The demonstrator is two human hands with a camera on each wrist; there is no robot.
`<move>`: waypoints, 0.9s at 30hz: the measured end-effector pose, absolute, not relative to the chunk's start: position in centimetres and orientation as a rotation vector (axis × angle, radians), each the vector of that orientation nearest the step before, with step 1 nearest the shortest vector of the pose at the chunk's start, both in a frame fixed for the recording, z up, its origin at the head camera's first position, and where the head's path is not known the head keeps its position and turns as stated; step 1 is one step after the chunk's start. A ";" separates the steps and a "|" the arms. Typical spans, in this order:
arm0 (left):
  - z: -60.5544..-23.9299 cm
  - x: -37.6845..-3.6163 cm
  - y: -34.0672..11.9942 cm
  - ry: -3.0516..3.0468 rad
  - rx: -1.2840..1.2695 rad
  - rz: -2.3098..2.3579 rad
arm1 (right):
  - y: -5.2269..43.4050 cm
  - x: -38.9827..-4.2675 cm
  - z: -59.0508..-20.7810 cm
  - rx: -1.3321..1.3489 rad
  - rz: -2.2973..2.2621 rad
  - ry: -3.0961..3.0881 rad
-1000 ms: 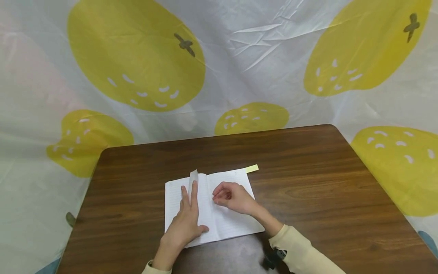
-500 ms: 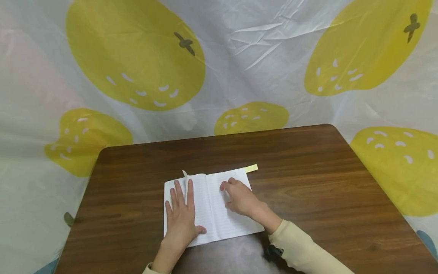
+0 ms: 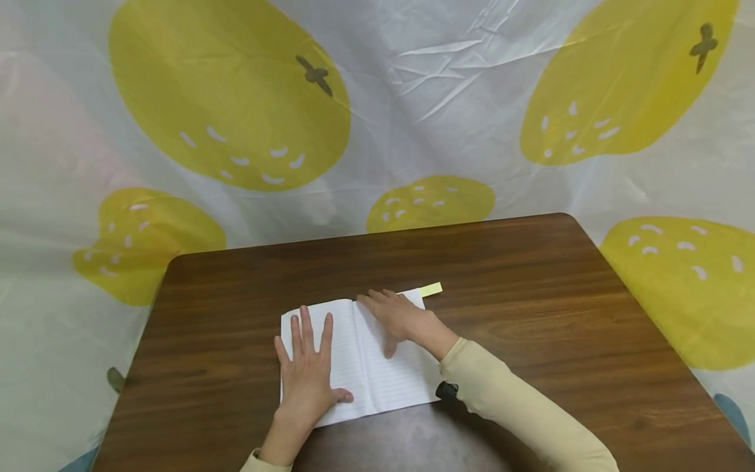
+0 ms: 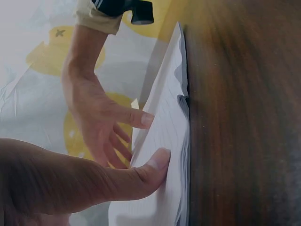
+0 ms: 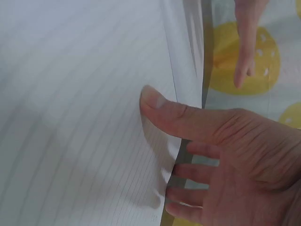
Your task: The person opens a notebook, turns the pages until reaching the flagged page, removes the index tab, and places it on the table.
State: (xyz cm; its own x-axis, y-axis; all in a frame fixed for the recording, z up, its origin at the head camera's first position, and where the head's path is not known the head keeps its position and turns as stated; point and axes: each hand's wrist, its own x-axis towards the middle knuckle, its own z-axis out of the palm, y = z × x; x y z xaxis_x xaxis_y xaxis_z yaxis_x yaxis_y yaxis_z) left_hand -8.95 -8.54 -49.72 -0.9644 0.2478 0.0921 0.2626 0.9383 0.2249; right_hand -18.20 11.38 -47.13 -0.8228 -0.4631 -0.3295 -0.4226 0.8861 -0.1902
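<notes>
A lined notebook [image 3: 396,387] lies spread on the table, its two pages white. My left hand [image 3: 307,379] rests on the left page with fingers spread and thumb toward the fold. In the left wrist view its thumb [image 4: 157,162] presses on the paper near the lower edge. Over the upper part of the right page is my right hand [image 3: 400,318], fingers extended past the top edge close to the fold. The right wrist view shows the right thumb [image 5: 157,103] over the lined page, the other fingers beyond its edge. Neither hand grips anything.
A yellow tab [image 3: 431,289] sticks out from the notebook's top right corner. Brown wood-grain table [image 3: 531,314] surrounds the notebook, with rounded far corners. A white curtain [image 3: 448,118] with yellow fruit prints hangs behind it. A black device [image 3: 446,391] sits at the right wrist.
The page standing up by my left fingers has gone down flat, and that hand has spread over it. My right hand has moved up the right page to its top edge, its fingers straightening.
</notes>
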 end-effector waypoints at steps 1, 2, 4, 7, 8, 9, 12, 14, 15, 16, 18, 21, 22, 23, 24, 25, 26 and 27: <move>-49.6 -9.0 -8.4 -3.056 -0.411 -0.374 | 11.3 -18.4 -47.1 -0.657 -0.133 2.666; -49.5 -9.0 -8.3 -3.081 -0.430 -0.392 | 11.2 -18.6 -47.2 -0.658 -0.117 2.653; -49.2 -9.0 -8.0 -3.143 -0.484 -0.416 | 11.2 -18.7 -47.2 -0.660 -0.080 2.641; -48.9 -9.0 -7.6 -3.222 -0.590 -0.453 | 11.1 -18.6 -47.2 -0.676 -0.042 2.653; -48.8 -9.0 -7.5 -3.238 -0.625 -0.466 | 11.1 -18.5 -47.2 -0.681 -0.035 2.662; -48.7 -9.0 -7.5 -3.253 -0.653 -0.473 | 11.1 -18.4 -47.1 -0.687 -0.032 2.671; -48.7 -9.1 -7.5 -3.296 -0.682 -0.536 | 11.3 -18.0 -46.9 -0.710 -0.048 2.703; -48.8 -9.1 -7.8 -3.325 -0.667 -0.585 | 11.4 -17.7 -46.8 -0.725 -0.079 2.715; -48.9 -9.2 -7.9 -3.337 -0.657 -0.613 | 11.5 -17.5 -46.8 -0.730 -0.095 2.719; -49.0 -9.2 -8.0 -3.345 -0.650 -0.632 | 11.6 -17.4 -46.8 -0.733 -0.110 2.724; -49.1 -9.3 -8.2 -3.352 -0.646 -0.667 | 11.9 -17.3 -46.8 -0.728 -0.142 2.728; -49.1 -9.3 -8.3 -3.340 -0.653 -0.698 | 12.2 -17.3 -47.0 -0.720 -0.171 2.736; -49.1 -9.3 -8.4 -3.335 -0.658 -0.703 | 12.3 -17.3 -47.0 -0.721 -0.174 2.741; -49.0 -9.2 -8.4 -3.332 -0.659 -0.710 | 12.3 -17.3 -47.2 -0.725 -0.177 2.746; -48.9 -9.2 -8.4 -3.330 -0.660 -0.719 | 12.4 -17.2 -47.3 -0.731 -0.177 2.753; -48.9 -9.2 -8.4 -3.330 -0.659 -0.724 | 12.4 -17.2 -47.3 -0.736 -0.175 2.758; -48.8 -9.2 -8.4 -3.332 -0.659 -0.732 | 12.4 -17.1 -47.3 -0.739 -0.175 2.762; -48.7 -9.2 -8.4 -3.333 -0.658 -0.735 | 12.5 -17.0 -47.3 -0.747 -0.170 2.768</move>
